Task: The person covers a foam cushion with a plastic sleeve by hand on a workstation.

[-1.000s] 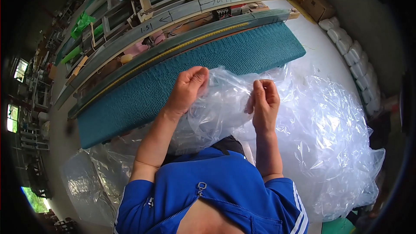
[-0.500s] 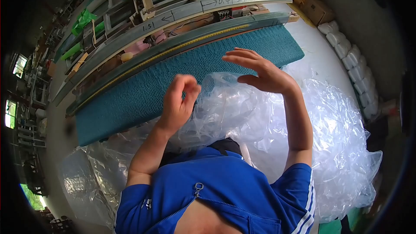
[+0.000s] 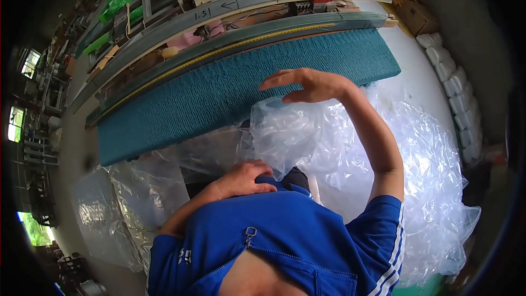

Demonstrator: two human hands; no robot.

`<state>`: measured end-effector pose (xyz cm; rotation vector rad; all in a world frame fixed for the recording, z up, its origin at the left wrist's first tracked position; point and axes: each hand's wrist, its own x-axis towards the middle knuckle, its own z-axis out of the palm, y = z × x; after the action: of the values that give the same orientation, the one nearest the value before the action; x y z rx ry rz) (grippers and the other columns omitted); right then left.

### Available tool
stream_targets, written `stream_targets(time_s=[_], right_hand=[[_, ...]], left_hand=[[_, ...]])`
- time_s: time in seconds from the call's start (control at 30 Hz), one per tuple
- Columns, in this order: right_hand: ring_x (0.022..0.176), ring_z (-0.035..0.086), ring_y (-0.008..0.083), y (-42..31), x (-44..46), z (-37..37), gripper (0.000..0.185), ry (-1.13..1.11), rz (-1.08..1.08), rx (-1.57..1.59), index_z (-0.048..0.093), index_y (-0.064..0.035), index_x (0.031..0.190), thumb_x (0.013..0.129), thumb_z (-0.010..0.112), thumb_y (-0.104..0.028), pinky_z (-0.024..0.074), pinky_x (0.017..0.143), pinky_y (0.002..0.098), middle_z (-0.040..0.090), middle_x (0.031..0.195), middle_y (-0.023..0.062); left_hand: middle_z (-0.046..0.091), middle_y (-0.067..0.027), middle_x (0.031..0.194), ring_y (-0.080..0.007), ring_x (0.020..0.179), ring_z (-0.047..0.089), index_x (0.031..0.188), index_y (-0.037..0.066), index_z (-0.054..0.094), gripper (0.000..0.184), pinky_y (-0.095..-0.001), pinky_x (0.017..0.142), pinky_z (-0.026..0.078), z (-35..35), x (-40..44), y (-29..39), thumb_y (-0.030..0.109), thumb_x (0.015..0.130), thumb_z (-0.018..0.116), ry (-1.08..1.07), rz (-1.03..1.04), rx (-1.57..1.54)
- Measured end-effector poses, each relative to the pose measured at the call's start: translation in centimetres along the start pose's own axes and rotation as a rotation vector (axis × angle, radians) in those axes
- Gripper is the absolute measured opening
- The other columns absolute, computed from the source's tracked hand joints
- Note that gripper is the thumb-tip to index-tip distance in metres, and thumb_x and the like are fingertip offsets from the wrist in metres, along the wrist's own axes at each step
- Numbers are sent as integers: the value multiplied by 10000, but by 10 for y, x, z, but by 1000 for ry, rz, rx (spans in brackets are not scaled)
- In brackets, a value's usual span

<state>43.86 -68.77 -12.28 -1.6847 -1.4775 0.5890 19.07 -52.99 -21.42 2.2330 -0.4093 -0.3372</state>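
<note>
Right hand [image 3: 309,85]'s up out front, elbow [image 3: 388,171] bent, fingers pointing left, thumb apart. Left hand [image 3: 244,180]'s down by the belly, fingers kinda loosely curled.

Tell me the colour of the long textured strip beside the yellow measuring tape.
The long textured strip is teal, a deep blue-green, best seen in the head view.

We cannot read the marks on the yellow measuring tape [image 3: 263,39] or the print [image 3: 184,256] on the blue shirt [image 3: 268,219]; both are too small. We cannot tell whether the right hand [image 3: 279,90] touches the clear plastic film [image 3: 290,131]. The picture's top edge cuts off the metal frames [image 3: 148,0], and the equipment [image 3: 41,145] at far left blurs into shadow.
</note>
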Motion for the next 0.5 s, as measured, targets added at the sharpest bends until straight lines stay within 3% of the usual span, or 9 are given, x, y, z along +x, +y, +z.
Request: stream_targets(time_s=[0.03, 0.13, 0.23, 0.33, 0.5], right_hand=[[1127, 531, 232, -1, 4, 5, 239, -28, -64, -39, 665, -132, 1030, 795, 660, -88, 440, 955, 365, 605, 1126, 67], [1128, 524, 215, 20, 14, 10, 414, -248, 14, 17, 610, -188, 1158, 767, 680, -70, 433, 965, 357, 604, 1108, 46], [1033, 575, 203, 27, 17, 10, 456, -255, 72, -38, 587, -201, 1201, 772, 680, -76, 462, 918, 334, 607, 1081, 40], [923, 611, 178, 15, 17, 12, 345, -166, 333, 183, 642, -174, 1121, 788, 669, -88, 503, 821, 319, 606, 1081, 40], [820, 621, 153, 21, 24, 26, 220, -254, 60, 47, 668, -114, 1043, 834, 608, -84, 520, 713, 298, 641, 973, 47]], left_hand=[[611, -103, 910, -278, 886, 598, 972, 50, 609, 384, -366, 774, 481, 4, 2, -5, 324, 730, 725, -10, -29, -32], [610, -104, 910, -273, 886, 601, 1000, 69, 602, 359, -358, 763, 482, 15, 4, -21, 300, 748, 711, -7, 68, 161], [607, -94, 915, -261, 889, 604, 986, 80, 600, 313, -345, 750, 483, 20, -1, -28, 273, 760, 699, -88, -126, 2], [597, -82, 914, -251, 869, 603, 968, 77, 594, 295, -332, 738, 482, 19, -6, -37, 264, 764, 697, -97, -213, -35], [592, -76, 883, -252, 833, 595, 907, 72, 603, 221, -329, 731, 476, 30, -8, -58, 236, 782, 681, -9, -125, -79]])
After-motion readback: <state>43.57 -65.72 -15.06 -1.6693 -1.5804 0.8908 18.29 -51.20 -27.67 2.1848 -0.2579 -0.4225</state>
